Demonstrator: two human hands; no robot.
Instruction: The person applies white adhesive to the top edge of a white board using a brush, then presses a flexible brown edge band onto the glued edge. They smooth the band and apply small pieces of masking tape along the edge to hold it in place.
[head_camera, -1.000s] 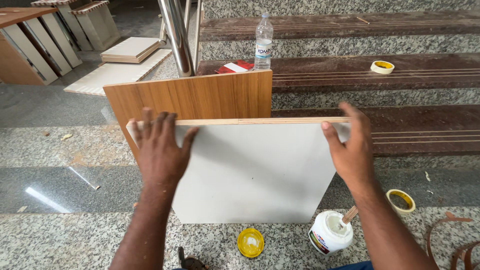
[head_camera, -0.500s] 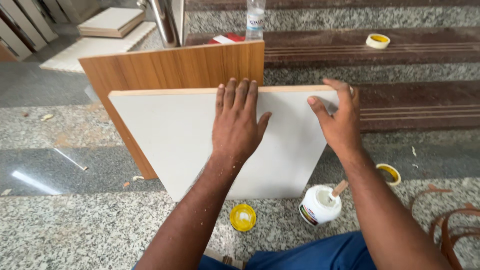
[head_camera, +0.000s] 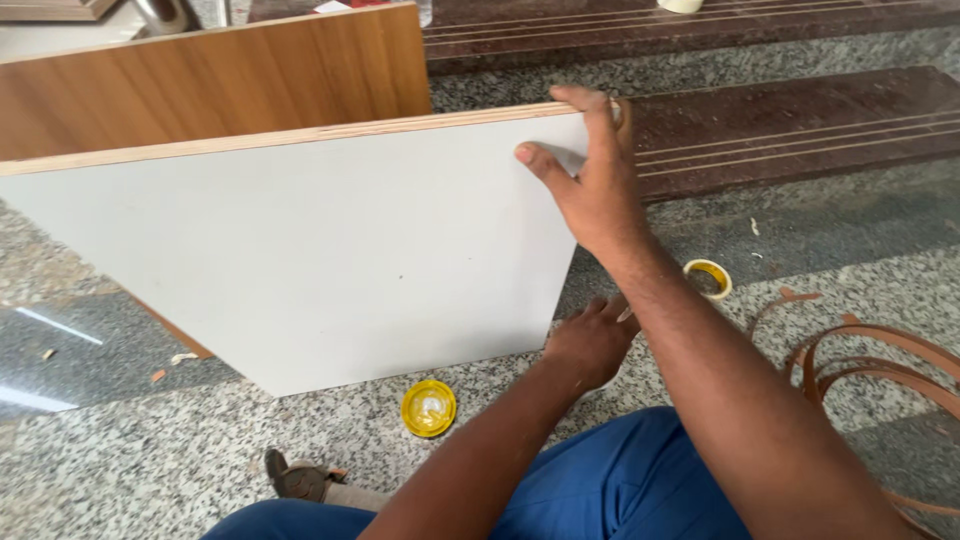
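A white laminated board (head_camera: 330, 250) stands on its edge on the granite floor, its raw plywood edge on top. My right hand (head_camera: 590, 190) grips its top right corner, thumb on the white face and fingers over the edge. My left hand (head_camera: 592, 345) is low at the board's bottom right corner, reaching under my right forearm. Its fingers are curled and what they touch is hidden. Behind the white board stands a wood-grain board (head_camera: 220, 90).
A yellow lid (head_camera: 428, 408) lies on the floor in front of the board. A yellow tape roll (head_camera: 708, 278) and a coil of brown edge banding (head_camera: 880, 360) lie to the right. Dark stone steps (head_camera: 800, 120) rise behind. My blue trousers and sandalled foot (head_camera: 300, 478) are below.
My left hand left the board's face and dropped to its bottom right corner. The right hand still holds the top right corner. The view moved closer, and the white bottle is hidden.
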